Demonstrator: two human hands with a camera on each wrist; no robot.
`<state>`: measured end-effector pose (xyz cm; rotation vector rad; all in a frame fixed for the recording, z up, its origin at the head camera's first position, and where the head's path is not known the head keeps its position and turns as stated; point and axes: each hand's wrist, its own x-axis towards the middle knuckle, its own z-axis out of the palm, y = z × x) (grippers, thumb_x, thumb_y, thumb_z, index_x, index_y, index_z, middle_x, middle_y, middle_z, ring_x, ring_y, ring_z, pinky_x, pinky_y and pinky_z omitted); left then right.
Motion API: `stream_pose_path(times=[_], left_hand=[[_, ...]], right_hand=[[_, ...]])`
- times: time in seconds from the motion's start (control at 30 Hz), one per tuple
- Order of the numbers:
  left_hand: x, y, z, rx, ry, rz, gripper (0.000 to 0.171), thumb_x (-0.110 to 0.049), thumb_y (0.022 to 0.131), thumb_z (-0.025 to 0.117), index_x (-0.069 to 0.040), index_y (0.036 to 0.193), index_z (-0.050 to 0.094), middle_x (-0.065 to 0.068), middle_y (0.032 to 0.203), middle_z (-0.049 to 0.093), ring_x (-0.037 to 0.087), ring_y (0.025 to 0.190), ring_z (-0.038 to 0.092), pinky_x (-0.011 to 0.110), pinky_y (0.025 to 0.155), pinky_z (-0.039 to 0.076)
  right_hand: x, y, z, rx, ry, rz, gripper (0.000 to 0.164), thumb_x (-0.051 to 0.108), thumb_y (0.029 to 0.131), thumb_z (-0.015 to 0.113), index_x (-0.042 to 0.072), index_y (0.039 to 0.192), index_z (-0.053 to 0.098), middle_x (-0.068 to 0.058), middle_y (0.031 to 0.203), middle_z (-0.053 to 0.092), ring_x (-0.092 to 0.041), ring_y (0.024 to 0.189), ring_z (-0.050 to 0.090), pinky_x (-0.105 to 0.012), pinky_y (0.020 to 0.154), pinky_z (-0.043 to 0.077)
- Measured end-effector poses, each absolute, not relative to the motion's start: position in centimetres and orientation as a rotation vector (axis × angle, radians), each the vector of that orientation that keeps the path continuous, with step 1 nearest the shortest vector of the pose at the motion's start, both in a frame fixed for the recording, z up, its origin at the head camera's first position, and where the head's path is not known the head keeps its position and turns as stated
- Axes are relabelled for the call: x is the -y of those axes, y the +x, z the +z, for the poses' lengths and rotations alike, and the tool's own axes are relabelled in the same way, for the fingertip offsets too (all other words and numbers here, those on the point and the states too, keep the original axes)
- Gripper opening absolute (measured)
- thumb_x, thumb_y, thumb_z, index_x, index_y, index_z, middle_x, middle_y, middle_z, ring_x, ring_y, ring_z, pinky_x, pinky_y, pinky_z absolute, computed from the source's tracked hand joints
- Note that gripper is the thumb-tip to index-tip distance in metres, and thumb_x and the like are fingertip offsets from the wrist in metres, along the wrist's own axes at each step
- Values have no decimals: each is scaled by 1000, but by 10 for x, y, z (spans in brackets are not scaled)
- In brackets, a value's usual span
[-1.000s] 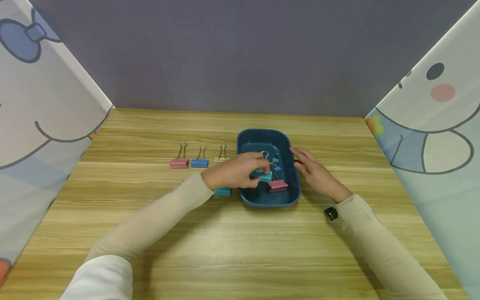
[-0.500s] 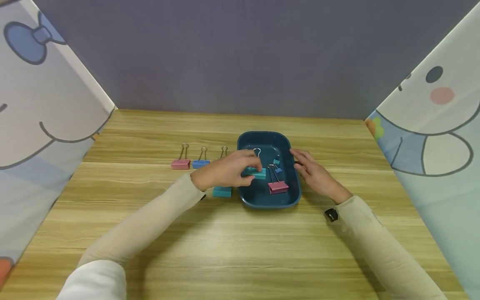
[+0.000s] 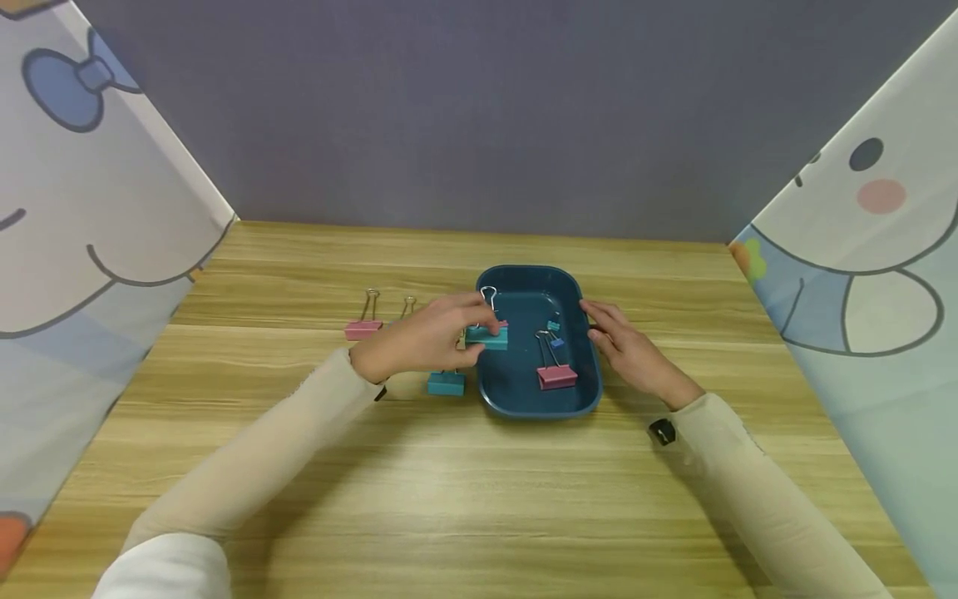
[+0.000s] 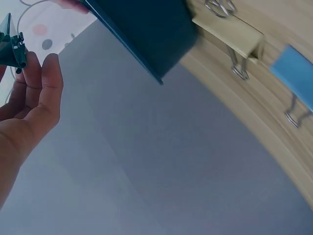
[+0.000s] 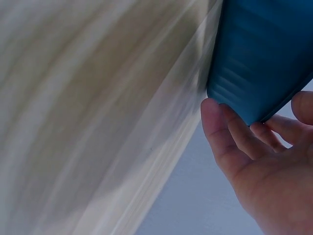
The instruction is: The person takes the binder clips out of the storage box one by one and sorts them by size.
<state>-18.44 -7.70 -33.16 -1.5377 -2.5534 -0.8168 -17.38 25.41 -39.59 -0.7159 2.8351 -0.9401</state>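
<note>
**Head view bright, wrist views dim**

Head: even light, apparently from above. Soft glare on table at 6 o'clock; soft-edged shadows beside left sleeve toward 7, right sleeve toward 4.

Left wrist: dull, bluish cast. Blue clip at 2 o'clock smeared; table edge bows from 1 round to 4.

Right wrist: table grain blurred, broad shadow at 7, pale streaks of light on tray at 2.

A teal metal binder clip lies on the wooden tabletop, left of a dark-blue rectangular plastic tray.
</note>
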Motion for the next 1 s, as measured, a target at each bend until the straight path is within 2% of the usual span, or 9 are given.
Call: stream_pose_path(times=[0.17,0.43,0.73,0.9,1.0], left_hand=[[94,-184,-335,2500,-1512,-828,18,-3,77,68,-8,94,65,1,94,57,14,78,52,27,69,45],[125,-178,-342,2588,-1427,-768,19,-4,78,68,-8,96,65,-1,96,57,14,84,53,28,74,46],[149,-171,-353,2726,-1310,-641,20,-9,78,70,-13,98,67,-4,100,57,11,85,55,25,66,48],[162,-172,-365,2767,-1298,-645,20,-9,78,71,-14,97,67,-5,99,57,10,85,55,30,66,47],[169,-174,-374,2783,-1297,-654,21,-8,77,73,-15,96,67,-5,97,58,10,79,53,33,67,44]], right_hand=[[-254,-175,-397,-2844,-707,-924,49,21,104,35,9,150,24,-12,148,27,-32,120,47,-52,96,38],[-255,-174,-397,-2855,-709,-901,49,22,104,35,10,150,23,-13,148,27,-34,119,48,-55,96,36],[-255,-174,-396,-2853,-709,-911,49,22,104,35,9,150,24,-13,148,27,-34,120,47,-55,95,37],[-255,-173,-396,-2851,-707,-908,49,22,104,35,9,150,24,-14,148,27,-34,119,47,-55,95,37],[-255,-174,-397,-2855,-716,-913,49,21,104,35,9,150,24,-14,147,27,-34,118,48,-54,94,38]])
